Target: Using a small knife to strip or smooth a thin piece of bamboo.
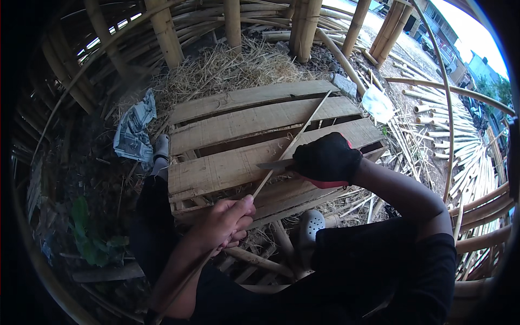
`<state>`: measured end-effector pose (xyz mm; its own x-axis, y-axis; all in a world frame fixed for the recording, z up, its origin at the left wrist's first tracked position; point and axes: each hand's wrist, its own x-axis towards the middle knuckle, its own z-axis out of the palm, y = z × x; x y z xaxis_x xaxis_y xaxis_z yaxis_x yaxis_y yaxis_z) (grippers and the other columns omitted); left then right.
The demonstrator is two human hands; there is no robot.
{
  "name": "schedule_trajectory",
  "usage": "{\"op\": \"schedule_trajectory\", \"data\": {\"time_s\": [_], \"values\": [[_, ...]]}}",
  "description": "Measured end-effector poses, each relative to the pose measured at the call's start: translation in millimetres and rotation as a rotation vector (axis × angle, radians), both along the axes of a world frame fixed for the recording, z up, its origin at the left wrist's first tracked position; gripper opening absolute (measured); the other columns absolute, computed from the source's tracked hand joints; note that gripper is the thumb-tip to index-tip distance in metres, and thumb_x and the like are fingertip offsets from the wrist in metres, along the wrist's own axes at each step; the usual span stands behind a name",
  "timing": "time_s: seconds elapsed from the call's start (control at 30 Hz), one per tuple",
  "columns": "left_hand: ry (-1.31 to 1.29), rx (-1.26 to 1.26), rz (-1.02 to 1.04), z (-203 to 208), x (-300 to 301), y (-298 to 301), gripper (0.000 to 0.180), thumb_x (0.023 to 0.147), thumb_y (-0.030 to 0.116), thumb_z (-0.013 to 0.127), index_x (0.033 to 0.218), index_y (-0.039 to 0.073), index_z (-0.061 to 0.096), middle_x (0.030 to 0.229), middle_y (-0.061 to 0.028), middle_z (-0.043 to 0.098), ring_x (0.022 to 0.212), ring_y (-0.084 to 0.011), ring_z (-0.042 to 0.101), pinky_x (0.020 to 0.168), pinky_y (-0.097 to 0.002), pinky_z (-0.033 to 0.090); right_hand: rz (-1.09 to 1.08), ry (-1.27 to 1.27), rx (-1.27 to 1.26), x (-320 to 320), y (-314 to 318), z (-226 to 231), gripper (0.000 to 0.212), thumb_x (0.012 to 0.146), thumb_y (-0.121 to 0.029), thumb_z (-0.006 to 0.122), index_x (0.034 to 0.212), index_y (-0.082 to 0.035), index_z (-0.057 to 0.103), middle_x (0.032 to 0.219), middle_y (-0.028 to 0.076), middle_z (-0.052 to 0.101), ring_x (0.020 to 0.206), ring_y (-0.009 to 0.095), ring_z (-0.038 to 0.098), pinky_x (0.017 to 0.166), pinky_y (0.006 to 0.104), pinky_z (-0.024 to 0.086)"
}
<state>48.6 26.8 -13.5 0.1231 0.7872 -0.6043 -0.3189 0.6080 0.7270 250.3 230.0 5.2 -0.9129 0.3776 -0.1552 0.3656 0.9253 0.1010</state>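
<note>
My bare left hand [225, 222] is closed around a thin bamboo strip [310, 120], which slants up and away to the right over a slatted wooden crate [211, 169]. The strip's near end seems to run back along my left forearm. A black glove with red on its palm side covers my right hand [327, 157], which grips a knife [274, 164]. Its handle is hidden in my fist. The blade points left and lies across the strip, a little beyond my left fingers.
Crumpled newspaper [134, 130] lies left of the crate, and straw and shavings [233, 70] pile up behind it. Upright bamboo poles [306, 27] stand at the back. Many cut bamboo poles [466, 157] lie at right. My grey clog [312, 225] is below the crate.
</note>
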Motion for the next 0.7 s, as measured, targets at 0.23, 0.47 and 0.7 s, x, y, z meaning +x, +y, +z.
{"op": "schedule_trajectory", "data": {"time_s": [0.23, 0.47, 0.7], "values": [[-0.019, 0.035, -0.019, -3, -4, 1, 0.04, 0.103, 0.041, 0.047, 0.098, 0.002, 0.052, 0.057, 0.0073, 0.036, 0.041, -0.0014, 0.027, 0.036, -0.0194, 0.023, -0.065, -0.019, 0.026, -3, 12, 0, 0.034, 0.098, -0.042, 0.047, 0.11, -0.023, 0.073, 0.09, 0.01, 0.072, 0.083, 0.031, 0.071, 0.069, 0.0421, 0.056], [-0.05, 0.043, -0.01, -1, -1, 0, 0.036, 0.104, 0.043, 0.045, 0.091, 0.009, 0.048, 0.055, 0.0083, 0.035, 0.038, 0.0006, 0.027, 0.035, -0.0163, 0.022, -0.118, 0.052, 0.064, 1, 16, 0, 0.036, 0.097, -0.046, 0.047, 0.107, -0.023, 0.073, 0.093, 0.008, 0.072, 0.081, 0.029, 0.071, 0.066, 0.0413, 0.055], [-0.056, 0.042, -0.001, 0, -2, -5, 0.037, 0.104, 0.043, 0.046, 0.092, 0.007, 0.048, 0.055, 0.0078, 0.034, 0.038, 0.0006, 0.027, 0.035, -0.0165, 0.022, -0.077, 0.099, 0.048, 2, 16, -6, 0.041, 0.096, -0.047, 0.05, 0.091, -0.013, 0.072, 0.079, 0.011, 0.071, 0.072, 0.031, 0.07, 0.063, 0.0426, 0.055]]}}
